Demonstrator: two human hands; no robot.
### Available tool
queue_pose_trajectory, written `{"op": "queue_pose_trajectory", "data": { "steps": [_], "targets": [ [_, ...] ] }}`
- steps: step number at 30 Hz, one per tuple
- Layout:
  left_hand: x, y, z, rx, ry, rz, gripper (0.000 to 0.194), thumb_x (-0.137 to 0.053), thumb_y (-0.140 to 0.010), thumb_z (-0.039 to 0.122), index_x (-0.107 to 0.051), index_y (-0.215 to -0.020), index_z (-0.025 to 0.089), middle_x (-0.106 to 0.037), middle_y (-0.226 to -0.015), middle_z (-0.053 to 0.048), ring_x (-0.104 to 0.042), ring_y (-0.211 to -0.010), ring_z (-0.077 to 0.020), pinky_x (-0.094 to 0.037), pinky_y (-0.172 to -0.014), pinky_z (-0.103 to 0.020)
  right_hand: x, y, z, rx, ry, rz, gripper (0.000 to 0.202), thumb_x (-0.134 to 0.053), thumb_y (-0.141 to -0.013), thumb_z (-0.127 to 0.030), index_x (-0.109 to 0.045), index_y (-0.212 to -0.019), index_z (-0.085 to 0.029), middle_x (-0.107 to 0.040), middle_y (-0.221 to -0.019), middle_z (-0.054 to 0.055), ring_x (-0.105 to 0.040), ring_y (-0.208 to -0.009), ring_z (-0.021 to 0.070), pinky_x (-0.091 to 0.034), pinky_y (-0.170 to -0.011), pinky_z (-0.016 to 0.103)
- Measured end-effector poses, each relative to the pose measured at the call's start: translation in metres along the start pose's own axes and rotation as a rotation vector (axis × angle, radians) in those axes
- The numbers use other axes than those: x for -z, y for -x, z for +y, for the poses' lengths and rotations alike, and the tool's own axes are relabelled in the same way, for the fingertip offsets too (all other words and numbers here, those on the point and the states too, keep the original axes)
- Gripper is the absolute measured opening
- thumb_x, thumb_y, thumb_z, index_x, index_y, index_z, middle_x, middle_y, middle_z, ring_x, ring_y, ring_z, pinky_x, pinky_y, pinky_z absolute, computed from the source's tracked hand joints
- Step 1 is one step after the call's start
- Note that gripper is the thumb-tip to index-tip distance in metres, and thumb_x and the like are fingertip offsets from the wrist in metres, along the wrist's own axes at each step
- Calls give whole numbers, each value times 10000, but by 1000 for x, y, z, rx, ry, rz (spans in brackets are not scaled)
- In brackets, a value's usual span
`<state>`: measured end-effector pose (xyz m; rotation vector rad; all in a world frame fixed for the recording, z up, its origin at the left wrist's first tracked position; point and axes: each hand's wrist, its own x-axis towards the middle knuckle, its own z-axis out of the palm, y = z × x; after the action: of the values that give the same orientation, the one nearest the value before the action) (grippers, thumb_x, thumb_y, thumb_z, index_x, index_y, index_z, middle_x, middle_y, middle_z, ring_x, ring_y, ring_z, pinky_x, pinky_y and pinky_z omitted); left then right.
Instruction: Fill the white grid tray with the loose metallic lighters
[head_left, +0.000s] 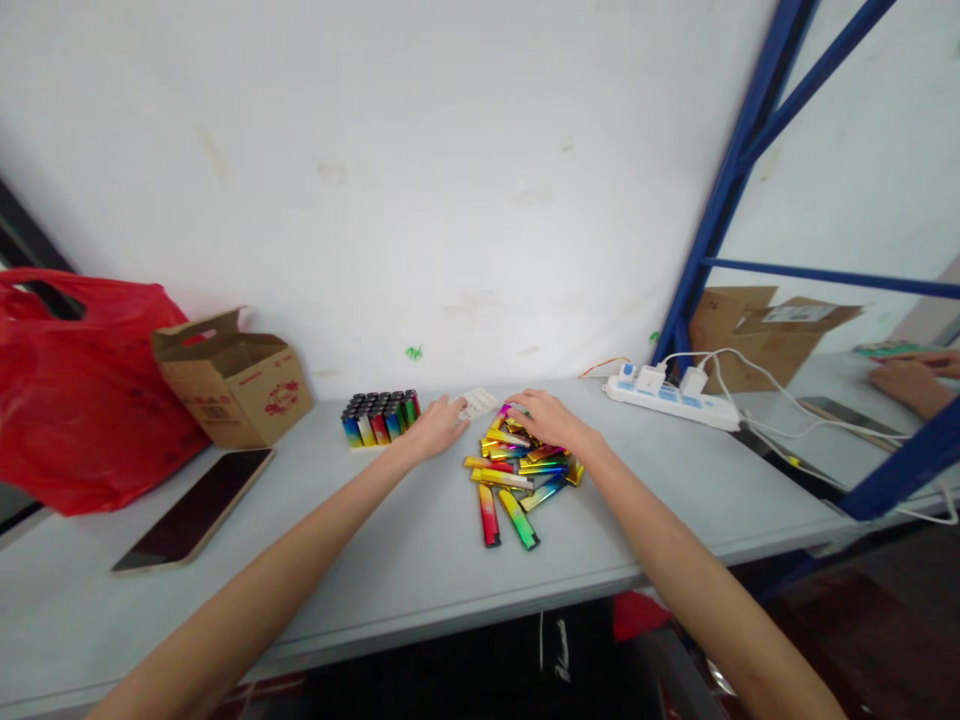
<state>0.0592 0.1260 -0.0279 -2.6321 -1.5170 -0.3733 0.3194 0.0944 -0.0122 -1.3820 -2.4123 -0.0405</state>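
A pile of shiny multicoloured lighters (517, 475) lies loose on the grey table, some with red, yellow, green and blue sleeves. My right hand (546, 418) rests over the back of the pile, fingers bent; whether they grip a lighter cannot be made out. Left of the pile, my left hand (437, 428) is beside a white tray with small round cells (480, 403), its fingertips near the tray's left edge; anything under them is hidden. Upright lighters with black tops (379, 418) stand in rows in a block just left of my left hand.
An open cardboard box (244, 385), a red plastic bag (90, 390) and a dark phone (196, 510) are on the left. A white power strip (671, 397) with cables sits at the right, near a blue metal frame (720, 200). Another person's hands (911, 380) show at far right.
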Motion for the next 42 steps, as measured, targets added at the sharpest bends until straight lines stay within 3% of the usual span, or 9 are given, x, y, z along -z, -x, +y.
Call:
{"op": "queue_pose_trajectory", "data": {
  "steps": [5, 9, 14, 21, 28, 32, 37, 40, 42],
  "targets": [
    [17, 39, 11, -26, -34, -25, 403, -510, -1010, 380, -602, -1328, 150, -707, -1154, -174, -675, -1101, -323, -502, -993, -420, 7, 1, -26, 21, 3, -2, 385, -431, -1086, -399, -684, -1289, -192, -692, -1266, 145, -607, -1229, 265, -428, -1081, 403],
    [33, 76, 17, -36, -25, 22, 432, -436, -1038, 397, -601, -1348, 144, -699, -1175, -191, -658, -1125, -350, -502, -1005, -473, 22, 5, -22, 66, -77, 19, 314, -512, -1058, -381, -704, -1178, -164, -708, -1164, 133, -638, -1135, 243, -449, -1025, 352],
    [64, 137, 10, 26, 136, 109, 463, -487, -993, 464, -593, -1381, 234, -649, -1375, -136, -602, -1279, -323, -465, -1115, -472, 29, 10, -19, 119, -124, -121, 210, -712, -940, -375, -741, -968, -170, -744, -961, 89, -666, -931, 230, -477, -850, 309],
    [92, 204, -6, 13, 253, -38, 608, -675, -885, 555, -557, -1442, 341, -669, -1393, -33, -660, -1228, -299, -522, -1070, -422, 19, 12, -25, 91, -171, -176, 49, -691, -938, -207, -695, -919, -162, -738, -894, 73, -675, -852, 204, -491, -840, 311],
    [66, 172, 34, -61, 365, -77, 577, -721, -854, 479, -572, -1378, 292, -643, -1365, -74, -621, -1246, -286, -490, -1105, -414, 23, 6, -11, -14, -371, 113, 201, -618, -973, -253, -674, -1138, -155, -718, -1121, 116, -676, -1016, 210, -534, -925, 359],
    [57, 145, 39, -93, 355, -68, 577, -716, -855, 470, -553, -1368, 261, -642, -1310, -99, -612, -1218, -297, -483, -1086, -426, 37, 30, -26, -166, -697, 242, 306, -589, -983, -363, -648, -1219, -178, -703, -1143, 108, -712, -929, 202, -574, -843, 352],
    [52, 120, 33, -147, 324, -77, 582, -725, -827, 496, -561, -1333, 260, -651, -1225, -97, -629, -1155, -303, -491, -1033, -411, 44, 115, -98, -222, -1032, -45, 330, -509, -1030, -515, -549, -1219, -247, -709, -889, 32, -697, -755, 190, -571, -674, 323],
    [55, 112, 27, -185, 354, -99, 578, -739, -806, 503, -574, -1302, 258, -655, -1194, -86, -639, -1115, -290, -505, -1000, -392, 39, 157, -132, -275, -986, -217, 315, -445, -1063, -513, -534, -1241, -270, -714, -907, 30, -684, -750, 180, -559, -677, 318],
    [58, 109, 21, -215, 390, -115, 577, -757, -791, 497, -585, -1285, 253, -656, -1207, -82, -637, -1124, -283, -504, -1005, -385, 36, 169, -138, -302, -945, -205, 315, -444, -1065, -511, -525, -1252, -271, -715, -934, 34, -681, -786, 185, -551, -707, 323]
  ]
}}
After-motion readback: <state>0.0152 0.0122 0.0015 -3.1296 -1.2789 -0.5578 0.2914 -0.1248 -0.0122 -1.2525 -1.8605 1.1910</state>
